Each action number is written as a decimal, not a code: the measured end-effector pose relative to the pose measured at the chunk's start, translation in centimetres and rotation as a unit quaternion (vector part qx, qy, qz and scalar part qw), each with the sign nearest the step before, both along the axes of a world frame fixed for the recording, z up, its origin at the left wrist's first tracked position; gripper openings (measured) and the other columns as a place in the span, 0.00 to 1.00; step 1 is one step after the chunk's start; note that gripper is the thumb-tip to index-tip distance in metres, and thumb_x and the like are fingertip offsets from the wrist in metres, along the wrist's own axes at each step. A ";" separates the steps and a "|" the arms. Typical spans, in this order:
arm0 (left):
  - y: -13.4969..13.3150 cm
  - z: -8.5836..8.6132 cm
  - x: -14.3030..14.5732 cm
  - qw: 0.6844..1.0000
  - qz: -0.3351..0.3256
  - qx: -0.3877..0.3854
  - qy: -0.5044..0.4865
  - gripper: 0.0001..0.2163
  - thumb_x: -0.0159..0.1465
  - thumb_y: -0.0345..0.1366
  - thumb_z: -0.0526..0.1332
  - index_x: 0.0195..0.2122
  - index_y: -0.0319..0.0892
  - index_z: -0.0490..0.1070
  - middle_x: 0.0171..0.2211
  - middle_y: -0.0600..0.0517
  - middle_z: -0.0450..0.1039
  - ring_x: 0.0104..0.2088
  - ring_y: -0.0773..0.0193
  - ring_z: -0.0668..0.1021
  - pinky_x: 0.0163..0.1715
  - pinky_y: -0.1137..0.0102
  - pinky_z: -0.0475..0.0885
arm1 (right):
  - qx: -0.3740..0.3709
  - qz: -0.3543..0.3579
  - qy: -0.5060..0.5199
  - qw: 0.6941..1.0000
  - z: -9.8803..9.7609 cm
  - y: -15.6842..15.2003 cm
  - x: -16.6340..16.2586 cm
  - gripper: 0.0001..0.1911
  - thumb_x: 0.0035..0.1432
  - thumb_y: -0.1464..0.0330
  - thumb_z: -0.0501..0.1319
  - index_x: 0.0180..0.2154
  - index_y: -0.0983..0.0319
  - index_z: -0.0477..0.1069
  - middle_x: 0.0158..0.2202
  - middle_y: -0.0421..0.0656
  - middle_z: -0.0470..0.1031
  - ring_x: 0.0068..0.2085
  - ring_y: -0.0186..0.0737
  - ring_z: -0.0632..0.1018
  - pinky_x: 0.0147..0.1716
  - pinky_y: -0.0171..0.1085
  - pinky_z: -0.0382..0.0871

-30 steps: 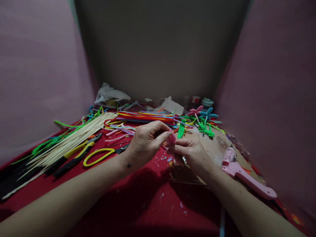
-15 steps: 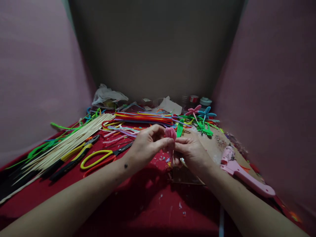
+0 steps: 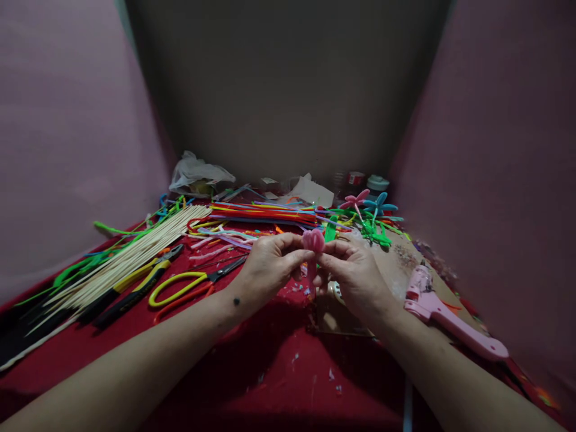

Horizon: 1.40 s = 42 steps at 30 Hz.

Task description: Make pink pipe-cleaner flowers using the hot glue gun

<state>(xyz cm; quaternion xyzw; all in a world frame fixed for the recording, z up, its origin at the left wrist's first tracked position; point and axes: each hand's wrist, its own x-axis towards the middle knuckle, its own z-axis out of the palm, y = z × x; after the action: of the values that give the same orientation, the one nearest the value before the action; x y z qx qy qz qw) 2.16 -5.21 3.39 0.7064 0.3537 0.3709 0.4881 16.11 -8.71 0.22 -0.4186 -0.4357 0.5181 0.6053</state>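
Both my hands meet over the middle of the red cloth [image 3: 252, 366]. My left hand [image 3: 265, 267] pinches a small pink pipe-cleaner piece [image 3: 313, 241] from the left, fingers closed on it. From the right, my right hand [image 3: 355, 273] pinches the same pink piece, whose stem hangs down between the hands. A bundle of coloured pipe cleaners [image 3: 265, 214] lies just behind the hands.
Wooden skewers [image 3: 121, 259] fan out at the left beside yellow-handled pliers [image 3: 135, 287] and yellow-handled scissors [image 3: 189, 283]. A pink glue gun [image 3: 443, 321] lies at the right. Finished pink and blue pipe-cleaner flowers [image 3: 366, 204] and small jars [image 3: 366, 182] stand at the back.
The pink piece has risen from between my fingertips and now stands upright above them. Both hands shifted slightly and closed in around it.
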 end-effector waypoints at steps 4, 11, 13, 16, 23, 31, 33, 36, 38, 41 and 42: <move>-0.1 -0.2 0.1 1.000 0.009 0.005 -0.004 0.06 0.54 0.34 0.62 0.29 0.36 0.72 0.20 0.54 0.70 0.17 0.74 0.67 0.16 0.77 0.62 | -0.015 0.016 0.023 0.999 -0.1 0.1 0.1 0.15 0.43 0.61 0.67 0.27 0.64 0.68 0.15 0.38 0.71 0.15 0.31 0.71 0.14 0.30 0.67; 0.1 -0.7 0.0 1.000 -0.003 0.012 0.013 0.05 0.56 0.31 0.58 0.27 0.35 0.71 0.18 0.55 0.67 0.17 0.74 0.66 0.16 0.78 0.60 | -0.039 0.026 0.034 0.998 -0.1 0.1 0.0 0.15 0.42 0.61 0.68 0.25 0.65 0.68 0.14 0.38 0.69 0.14 0.31 0.70 0.11 0.28 0.64; 0.0 -0.6 0.0 1.000 -0.008 0.003 0.012 0.05 0.56 0.31 0.58 0.26 0.35 0.71 0.17 0.56 0.67 0.17 0.74 0.66 0.16 0.78 0.60 | -0.040 0.023 0.033 0.998 -0.1 0.0 0.0 0.16 0.42 0.61 0.68 0.25 0.65 0.68 0.13 0.38 0.69 0.14 0.30 0.69 0.11 0.28 0.64; -0.1 -0.6 0.1 1.000 -0.011 -0.011 0.006 0.05 0.56 0.30 0.58 0.26 0.35 0.71 0.17 0.55 0.67 0.16 0.74 0.66 0.17 0.78 0.61 | -0.043 0.015 0.026 0.999 -0.2 0.0 0.0 0.16 0.41 0.60 0.68 0.25 0.65 0.68 0.13 0.37 0.68 0.13 0.30 0.69 0.10 0.28 0.63; 0.1 -0.7 -0.1 0.999 -0.016 -0.047 0.018 0.05 0.57 0.32 0.57 0.28 0.36 0.67 0.17 0.55 0.68 0.14 0.73 0.66 0.12 0.78 0.58 | -0.052 0.027 0.025 0.998 -0.3 0.1 0.0 0.16 0.42 0.60 0.67 0.26 0.64 0.67 0.13 0.38 0.69 0.13 0.30 0.69 0.11 0.28 0.63; 0.5 -0.8 -0.2 0.997 -0.030 -0.063 -0.027 0.05 0.56 0.33 0.59 0.31 0.38 0.64 0.17 0.56 0.67 0.14 0.71 0.68 0.10 0.77 0.62 | -0.065 0.073 0.046 0.994 -0.6 0.2 0.0 0.14 0.45 0.61 0.66 0.28 0.64 0.67 0.15 0.38 0.71 0.14 0.31 0.70 0.12 0.28 0.62; 0.6 -0.6 -0.3 0.998 -0.023 -0.033 -0.047 0.07 0.56 0.34 0.61 0.33 0.38 0.64 0.20 0.56 0.68 0.14 0.72 0.68 0.10 0.78 0.61 | -0.069 0.070 0.043 0.994 -0.7 0.2 0.0 0.12 0.47 0.63 0.65 0.27 0.64 0.67 0.14 0.39 0.71 0.14 0.30 0.70 0.13 0.28 0.62; 0.7 -0.3 -0.5 0.998 0.002 0.025 -0.063 0.09 0.56 0.34 0.61 0.36 0.39 0.64 0.23 0.56 0.69 0.16 0.74 0.68 0.12 0.78 0.61 | -0.090 0.061 0.038 0.993 -0.5 0.0 -0.2 0.09 0.48 0.66 0.64 0.27 0.63 0.66 0.14 0.39 0.71 0.14 0.31 0.71 0.14 0.29 0.64; 0.7 -0.2 -0.5 0.995 0.024 0.075 -0.055 0.08 0.57 0.33 0.61 0.37 0.39 0.66 0.24 0.56 0.69 0.18 0.74 0.69 0.15 0.79 0.63 | -0.100 0.057 0.028 0.993 -0.3 -0.2 -0.4 0.07 0.48 0.68 0.63 0.27 0.63 0.65 0.14 0.39 0.71 0.14 0.32 0.71 0.15 0.29 0.66; 0.9 -0.3 -0.6 0.987 0.033 0.153 -0.030 0.06 0.58 0.31 0.59 0.37 0.39 0.68 0.26 0.54 0.71 0.23 0.72 0.72 0.21 0.77 0.67 | -0.099 0.050 0.008 0.994 -0.1 -0.4 -0.6 0.05 0.47 0.70 0.61 0.26 0.63 0.65 0.14 0.39 0.71 0.14 0.32 0.71 0.15 0.30 0.66; 1.0 -0.5 -0.6 0.984 0.031 0.176 -0.020 0.05 0.59 0.31 0.59 0.37 0.39 0.69 0.28 0.53 0.72 0.25 0.71 0.73 0.24 0.76 0.68 | -0.097 0.046 0.005 0.994 0.0 -0.5 -0.7 0.04 0.46 0.71 0.61 0.26 0.63 0.65 0.14 0.39 0.71 0.14 0.32 0.71 0.14 0.30 0.66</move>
<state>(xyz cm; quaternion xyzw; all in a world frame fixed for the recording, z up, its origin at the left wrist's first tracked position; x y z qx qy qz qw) 1.57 -4.25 2.93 0.7625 0.2945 0.4563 0.3516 15.41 -9.20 0.19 -0.4521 -0.3992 0.5876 0.5395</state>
